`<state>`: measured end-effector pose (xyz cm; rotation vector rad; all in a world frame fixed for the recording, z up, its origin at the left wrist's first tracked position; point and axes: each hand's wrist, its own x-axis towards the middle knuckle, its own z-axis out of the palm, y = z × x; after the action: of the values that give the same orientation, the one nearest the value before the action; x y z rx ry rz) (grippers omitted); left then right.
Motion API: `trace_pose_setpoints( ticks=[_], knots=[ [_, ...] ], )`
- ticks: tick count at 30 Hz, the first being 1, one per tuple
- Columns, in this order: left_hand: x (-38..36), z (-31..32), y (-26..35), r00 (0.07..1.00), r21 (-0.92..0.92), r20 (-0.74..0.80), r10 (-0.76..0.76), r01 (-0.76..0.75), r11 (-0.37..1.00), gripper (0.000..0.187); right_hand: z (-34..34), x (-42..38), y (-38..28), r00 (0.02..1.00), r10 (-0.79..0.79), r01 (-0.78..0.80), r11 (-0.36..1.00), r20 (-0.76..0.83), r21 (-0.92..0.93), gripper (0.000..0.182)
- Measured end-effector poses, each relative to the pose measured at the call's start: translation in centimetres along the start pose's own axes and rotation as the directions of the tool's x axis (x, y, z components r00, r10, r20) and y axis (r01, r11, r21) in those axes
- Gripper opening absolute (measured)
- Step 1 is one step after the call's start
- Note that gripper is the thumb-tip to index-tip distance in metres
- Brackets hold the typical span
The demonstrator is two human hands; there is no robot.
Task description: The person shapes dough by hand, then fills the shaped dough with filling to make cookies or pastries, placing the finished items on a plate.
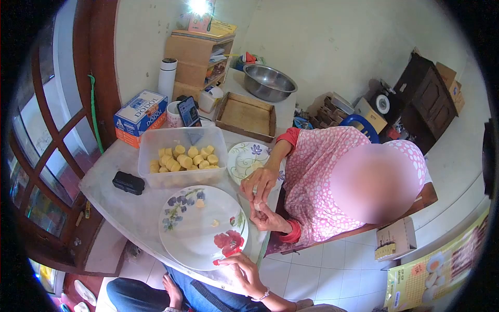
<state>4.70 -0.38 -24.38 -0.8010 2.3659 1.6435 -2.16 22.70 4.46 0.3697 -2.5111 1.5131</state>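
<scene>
My right hand (246, 274), with a bracelet at the wrist, reaches over the near rim of a large white flowered plate (179, 239). Its fingers are extended beside the printed red flower, with a small red patch at the fingertips. Two small pale yellow crumbs (200, 204) lie on this plate. Low in the view my left hand (173, 292) rests on my jeans, its fingers lying flat. Beyond the plate, a clear plastic tub (182, 179) holds several short yellow cylinders (179, 158). Across the table corner, another person's hands (262, 200) work close together on something small and pale.
A second flowered plate (240, 156) sits by the other person. Around the tub are a black case (128, 183), a dodol box (143, 114), a phone (188, 112) and a mug (173, 117). Behind stand a square baking tin (247, 117), a steel basin (270, 83) and a white flask (167, 80).
</scene>
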Motion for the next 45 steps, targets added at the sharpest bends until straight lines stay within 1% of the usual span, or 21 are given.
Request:
trace_pose_setpoints(
  ticks=[6,8,12,15,17,20,24,27,29,30,31,33,35,37,39,40,41,42,43,44,45],
  knots=[
    [0.0,0.0,-0.1,1.0,-0.013,-0.014,-0.026,0.026,1.0,0.06,0.0,-0.1,0.1,1.0,0.007,-0.007,1.0,0.005,-0.005,0.026],
    [-0.1,0.1,-0.1,1.0,-0.004,-0.013,0.012,-0.012,1.0,0.06,0.0,-0.1,0.1,1.0,0.023,-0.023,1.0,0.006,0.003,0.026],
    [-0.1,0.0,0.2,1.0,0.006,-0.011,0.002,-0.002,1.0,0.061,0.0,-0.1,0.1,1.0,0.005,-0.005,1.0,0.002,-0.014,0.027],
    [-0.1,0.0,0.1,1.0,0.002,-0.005,-0.015,0.015,1.0,0.061,0.0,0.0,0.0,1.0,0.005,-0.005,1.0,0.004,0.022,0.021],
    [-0.1,0.1,0.1,0.999,-0.01,-0.019,-0.04,0.04,0.999,0.062,-0.1,0.1,-0.3,1.0,0.022,-0.022,1.0,0.007,-0.01,0.027],
    [-0.2,-0.1,0.3,1.0,-0.003,-0.003,-0.014,0.014,1.0,0.062,0.0,0.1,-0.6,0.998,0.056,-0.056,0.998,-0.001,0.014,0.026],
    [-0.3,-0.3,1.5,0.998,0.028,0.024,-0.051,0.05,0.998,0.062,0.1,0.3,-0.4,1.0,-0.022,0.022,1.0,-0.005,-0.011,0.026],
    [-0.4,-0.1,1.3,1.0,0.066,0.012,0.024,-0.025,0.998,0.061,0.1,0.2,-0.6,1.0,0.02,-0.02,1.0,-0.023,-0.01,0.027],
    [-0.4,-0.1,1.8,0.996,0.037,-0.03,-0.081,0.082,0.996,0.061,0.1,0.2,-1.0,0.996,0.083,-0.082,0.994,-0.024,0.068,0.025],
    [-0.6,-0.3,2.1,0.996,0.034,-0.046,-0.073,0.074,0.997,0.062,0.1,0.6,-1.4,0.998,0.027,-0.023,0.997,-0.058,0.067,0.019],
    [-0.7,-0.3,2.6,0.996,0.029,-0.059,-0.06,0.062,0.998,0.062,-0.2,0.8,-2.0,0.997,0.033,-0.037,0.998,-0.071,-0.059,0.016],
    [-0.8,-0.6,2.7,0.996,0.03,-0.048,-0.081,0.082,0.996,0.058,-0.3,2.4,-3.4,0.963,-0.175,0.125,0.964,-0.203,-0.234,0.021],
    [-0.6,-0.5,1.7,0.998,0.088,-0.04,0.041,-0.038,0.995,0.052,-0.6,4.5,-2.7,0.951,-0.19,0.118,0.951,-0.242,-0.284,0.019],
    [-0.8,-0.5,1.9,0.998,0.112,-0.023,0.059,-0.056,0.992,0.049,-0.8,6.4,-1.9,0.937,-0.206,0.105,0.936,-0.283,-0.335,0.018],
    [-0.3,-0.7,2.3,0.996,0.133,-0.022,0.088,-0.085,0.988,0.047,-0.3,8.5,-1.7,0.943,-0.139,0.105,0.986,-0.303,-0.126,0.016],
    [-0.2,-0.6,2.5,0.998,0.133,-0.023,0.066,-0.063,0.989,0.046,-0.2,8.6,-3.0,0.944,-0.124,0.098,0.99,-0.306,-0.099,0.014],
    [-0.6,-0.5,2.2,0.999,0.133,-0.022,0.035,-0.031,0.991,0.045,0.1,8.3,-4.1,0.947,-0.126,0.101,0.99,-0.295,-0.099,0.014],
    [-0.2,0.0,0.5,0.992,0.155,-0.044,0.12,-0.112,0.982,0.046,0.5,7.7,-4.9,0.961,-0.129,0.115,0.991,-0.243,-0.072,0.014],
    [-0.5,0.0,-0.2,0.993,0.155,-0.042,0.114,-0.106,0.982,0.046,0.9,7.2,-5.2,0.971,-0.133,0.127,0.991,-0.197,-0.045,0.015],
    [-0.2,0.2,-0.6,0.994,0.136,-0.061,0.093,-0.084,0.987,0.048,1.4,6.3,-4.0,0.981,-0.172,0.163,0.981,-0.087,-0.105,0.016],
    [0.3,0.5,-0.6,0.994,0.115,-0.074,0.077,-0.068,0.991,0.049,1.5,6.6,-4.9,0.935,-0.354,0.349,0.916,0.012,-0.197,0.015]
  ],
)
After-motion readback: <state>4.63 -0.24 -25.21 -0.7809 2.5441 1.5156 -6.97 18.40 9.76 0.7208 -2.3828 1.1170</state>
